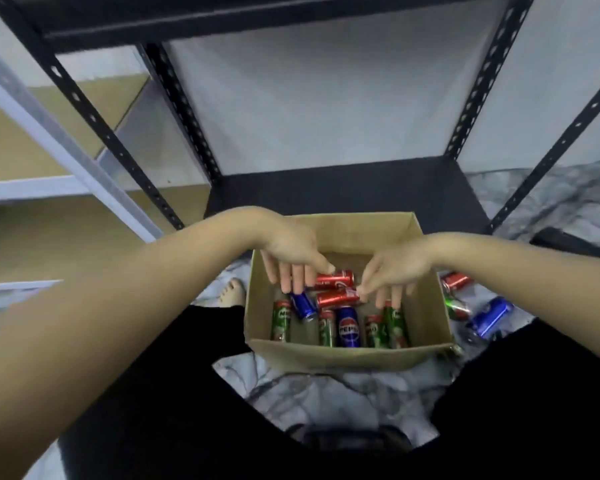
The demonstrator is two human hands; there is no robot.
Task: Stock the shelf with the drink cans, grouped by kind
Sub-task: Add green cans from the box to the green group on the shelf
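Observation:
A cardboard box [347, 353] stands on the floor before a black metal shelf [343, 192], whose bottom board is bare. Inside lie several cans: two red ones [336, 296], blue Pepsi cans [349, 326] and green ones [280, 320]. My left hand [293, 258] hangs into the box's left side, fingers spread downward, fingertips at a tilted blue can [303, 305] and the far red can. My right hand [394, 271] reaches in from the right, fingers apart, thumb and forefinger touching the end of the near red can. Neither hand holds a can.
Right of the box, a red can [456, 281], a green can [455, 306] and a blue can [490, 315] lie on the marble-patterned floor. A grey shelf unit [49, 188] stands at the left. My black-clad legs flank the box; a bare foot [232, 292] shows at its left.

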